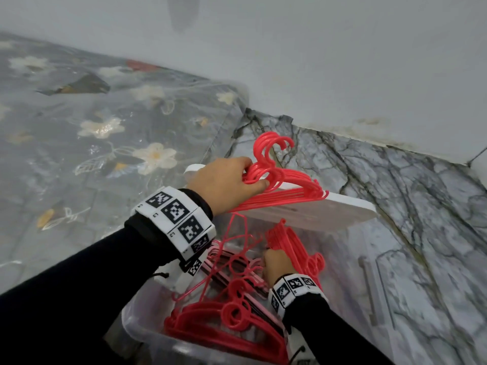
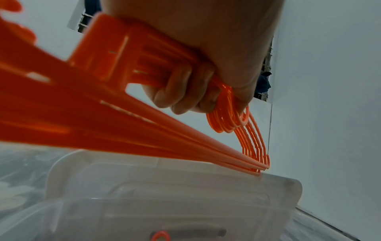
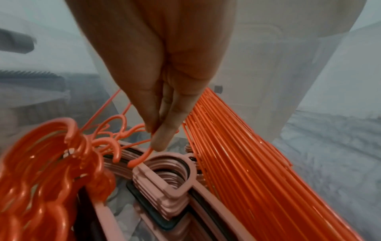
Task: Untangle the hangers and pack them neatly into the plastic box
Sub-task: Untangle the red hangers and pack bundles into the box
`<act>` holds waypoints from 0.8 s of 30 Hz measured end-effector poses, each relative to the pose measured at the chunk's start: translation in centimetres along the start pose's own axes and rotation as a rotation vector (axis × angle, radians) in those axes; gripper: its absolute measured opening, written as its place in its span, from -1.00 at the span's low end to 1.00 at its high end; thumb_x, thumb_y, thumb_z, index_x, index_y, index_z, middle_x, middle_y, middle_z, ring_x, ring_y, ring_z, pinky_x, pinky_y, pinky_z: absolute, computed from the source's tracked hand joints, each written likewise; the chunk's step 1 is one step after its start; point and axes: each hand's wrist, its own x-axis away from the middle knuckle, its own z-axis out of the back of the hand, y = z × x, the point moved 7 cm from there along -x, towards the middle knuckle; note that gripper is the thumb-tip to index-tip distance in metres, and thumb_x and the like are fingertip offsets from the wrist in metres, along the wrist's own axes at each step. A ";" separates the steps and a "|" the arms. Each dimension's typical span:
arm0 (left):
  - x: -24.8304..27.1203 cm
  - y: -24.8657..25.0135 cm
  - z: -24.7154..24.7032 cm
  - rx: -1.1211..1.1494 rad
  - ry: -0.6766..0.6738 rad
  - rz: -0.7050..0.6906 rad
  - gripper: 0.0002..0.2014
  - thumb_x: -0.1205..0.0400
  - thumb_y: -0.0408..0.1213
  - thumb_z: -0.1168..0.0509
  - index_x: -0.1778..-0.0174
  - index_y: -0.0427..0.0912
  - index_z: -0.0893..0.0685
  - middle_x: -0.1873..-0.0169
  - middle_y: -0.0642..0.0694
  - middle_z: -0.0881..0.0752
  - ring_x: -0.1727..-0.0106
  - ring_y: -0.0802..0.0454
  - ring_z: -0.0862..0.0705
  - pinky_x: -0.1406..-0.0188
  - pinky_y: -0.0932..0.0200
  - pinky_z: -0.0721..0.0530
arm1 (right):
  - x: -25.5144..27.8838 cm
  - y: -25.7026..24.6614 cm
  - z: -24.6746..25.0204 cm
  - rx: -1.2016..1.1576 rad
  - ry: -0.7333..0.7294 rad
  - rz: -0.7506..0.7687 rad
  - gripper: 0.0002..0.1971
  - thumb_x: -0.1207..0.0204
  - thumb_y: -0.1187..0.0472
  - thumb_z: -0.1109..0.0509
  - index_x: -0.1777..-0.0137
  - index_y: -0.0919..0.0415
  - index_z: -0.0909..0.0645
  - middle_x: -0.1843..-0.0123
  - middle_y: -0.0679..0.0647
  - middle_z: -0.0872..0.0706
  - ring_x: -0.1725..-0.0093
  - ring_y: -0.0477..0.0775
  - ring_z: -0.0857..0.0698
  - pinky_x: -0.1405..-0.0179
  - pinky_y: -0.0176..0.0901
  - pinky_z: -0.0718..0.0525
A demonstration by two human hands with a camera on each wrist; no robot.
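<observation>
Status: packing part done; loose hangers remaining inside box [image 1: 137, 327].

Left hand [image 1: 224, 183]: clenched round necks of red bundle [image 1: 290, 191], held above far end of box, over white lid [image 1: 329, 212] lying just beyond far rim. Hooks of bundle aligned, bars fanned slightly at far tips.

Right hand [image 1: 276, 264]: down inside box, mid-length, fingertips [image 3: 163, 140] pinching hook of thin hanger [image 3: 142, 158]. Snagged among other thin hooks toward far left of box, by the look of it; extent of tangle unclear.

Contents of box: pink stack [image 3: 171, 179] flat on floor; red stack [image 1: 224, 330] at near end; red set [image 1: 292, 246] leaning along right wall.

Recommended for step in hand:
- Lift thin hanger slowly, straight up out of box, rotating hook to slip neighbouring hooks rather than pulling hard; thin plastic judged likely to bend or snap.
- Keep bundle high and clear of box mouth meanwhile, grip firm at necks to stop fanning.
- Lay freed hanger hook-to-hook with its kind before lowering bundle in.

Risk: dragging whole tangle up and disturbing pink stack.
</observation>
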 end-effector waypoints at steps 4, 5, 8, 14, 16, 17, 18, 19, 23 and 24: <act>-0.1 0.0 -0.1 0.006 0.007 -0.003 -0.61 -0.49 0.29 -0.22 0.20 0.00 -0.60 0.41 0.07 -0.64 0.35 0.12 -0.60 0.32 0.10 -0.50 | 0.4 -1.3 1.9 0.029 0.028 0.082 -0.74 -0.58 0.39 -0.20 -0.21 0.39 -0.59 -0.19 0.37 -0.69 -0.22 0.34 -0.66 -0.13 0.02 -0.58; -0.1 0.1 -0.1 0.004 0.008 -0.007 -0.60 -0.49 0.30 -0.22 0.21 0.01 -0.60 0.42 0.07 -0.63 0.35 0.12 -0.60 0.33 0.10 -0.50 | 0.6 -1.7 2.4 0.046 0.040 0.111 -0.73 -0.57 0.42 -0.19 -0.21 0.39 -0.59 -0.18 0.36 -0.69 -0.21 0.33 -0.67 -0.13 0.01 -0.59; -0.2 0.5 0.2 0.004 0.024 -0.024 -0.57 -0.47 0.34 -0.22 0.16 0.01 -0.60 0.36 0.06 -0.66 0.28 0.02 -0.64 0.25 0.04 -0.60 | 1.2 -3.0 4.5 0.064 0.111 0.199 -0.73 -0.54 0.48 -0.20 -0.19 0.35 -0.58 -0.17 0.31 -0.70 -0.20 0.29 -0.68 -0.14 0.01 -0.62; -0.1 1.4 2.5 0.020 0.178 -0.089 -0.54 -0.44 0.34 -0.25 0.15 -0.03 -0.57 0.42 0.10 -0.60 0.37 0.06 -0.56 0.44 0.12 -0.38 | 3.6 -3.7 10.1 -0.012 0.209 0.288 -0.82 -0.59 0.33 -0.21 -0.15 0.24 -0.53 -0.10 0.25 -0.72 -0.13 0.26 -0.67 -0.07 0.03 -0.61; 0.1 1.5 3.7 0.025 0.257 -0.088 -0.54 -0.45 0.32 -0.29 0.10 -0.04 -0.59 0.41 0.10 -0.61 0.36 0.06 -0.55 0.42 0.13 -0.36 | 4.9 -3.6 11.8 -0.099 0.235 0.299 -0.86 -0.60 0.29 -0.23 -0.10 0.19 -0.55 -0.07 0.20 -0.73 -0.09 0.23 -0.66 -0.03 -0.03 -0.59; 0.2 1.5 4.1 0.037 0.284 -0.082 -0.55 -0.45 0.30 -0.30 0.09 -0.04 -0.58 0.40 0.10 -0.61 0.35 0.05 -0.54 0.40 0.14 -0.37 | 5.7 -3.4 12.6 -0.131 0.258 0.306 -0.87 -0.61 0.27 -0.24 -0.09 0.18 -0.57 -0.06 0.18 -0.73 -0.08 0.19 -0.67 0.00 -0.09 -0.56; 0.2 1.5 4.5 0.047 0.301 -0.076 -0.56 -0.45 0.30 -0.32 0.09 -0.02 -0.57 0.40 0.11 -0.59 0.35 0.05 -0.53 0.38 0.13 -0.38 | 6.4 -3.3 13.4 -0.155 0.283 0.319 -0.88 -0.60 0.27 -0.26 -0.07 0.18 -0.59 -0.04 0.15 -0.74 -0.06 0.14 -0.67 0.05 -0.16 -0.51; 0.3 1.5 4.6 0.050 0.308 -0.074 -0.58 -0.45 0.29 -0.33 0.10 -0.01 -0.55 0.40 0.11 -0.57 0.35 0.04 -0.52 0.38 0.13 -0.38 | 7.2 -3.1 14.2 -0.175 0.310 0.337 -0.89 -0.59 0.28 -0.28 -0.05 0.18 -0.61 -0.02 0.12 -0.75 -0.02 0.09 -0.67 0.13 -0.28 -0.46; 0.3 1.5 4.5 0.006 0.261 -0.090 -0.54 -0.44 0.32 -0.31 0.11 -0.03 -0.57 0.43 0.08 -0.56 0.37 0.01 -0.50 0.39 0.11 -0.37 | 9.7 -2.3 17.0 -0.243 0.384 0.375 -0.88 -0.53 0.39 -0.34 0.05 0.23 -0.68 0.10 0.06 -0.75 0.26 -0.19 -0.54 0.29 -0.59 -0.39; 0.4 1.5 4.3 -0.001 0.242 -0.098 -0.54 -0.44 0.34 -0.29 0.12 -0.02 -0.57 0.43 0.09 -0.55 0.38 0.02 -0.50 0.40 0.12 -0.34 | 10.2 -2.1 17.5 -0.243 0.393 0.374 -0.88 -0.53 0.39 -0.34 0.05 0.23 -0.69 0.10 0.05 -0.75 0.29 -0.24 -0.51 0.28 -0.62 -0.40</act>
